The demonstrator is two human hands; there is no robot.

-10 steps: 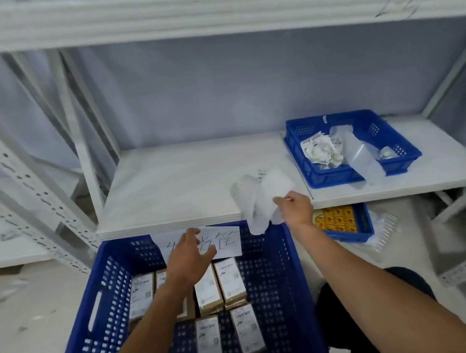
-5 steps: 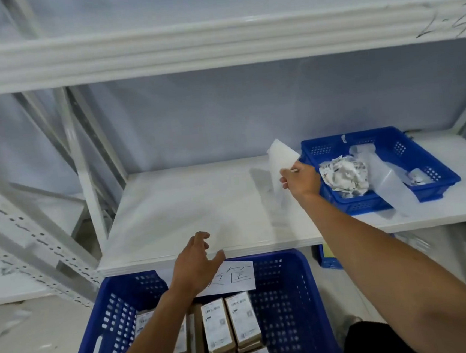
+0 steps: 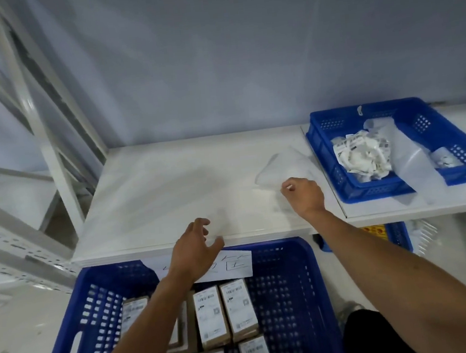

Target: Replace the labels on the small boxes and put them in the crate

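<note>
Motion blur softens the translucent white sheet (image 3: 285, 165) lying right of centre on the white shelf (image 3: 156, 189), so its outline is vague. The right hand (image 3: 304, 193) has its fingers (image 3: 287, 186) curled and pinching the sheet's near edge. The left hand (image 3: 193, 248), at centre, hovers over the shelf's front edge with fingers spread, loose and holding nothing. Its forearm covers part of a handwritten paper sign (image 3: 234, 264) on the far wall of the big blue crate (image 3: 293, 284), and also some of the small boxes (image 3: 211, 315) inside. These brown boxes lie flat in rows with white printed labels facing up, at the crate's left and middle; the bottom frame edge cuts off the nearest ones. At the upper right, a smaller blue basket (image 3: 369, 188) sits on the shelf, holding a wad of crumpled labels (image 3: 363, 155) and a translucent strip (image 3: 412, 159) that drapes over its front rim. Under the shelf, a second blue basket (image 3: 400, 238) is mostly hidden, with something yellow and red showing in it. The shelf's left and middle are bare white surface. Slanted white rack posts (image 3: 53, 153) close in the left side.
</note>
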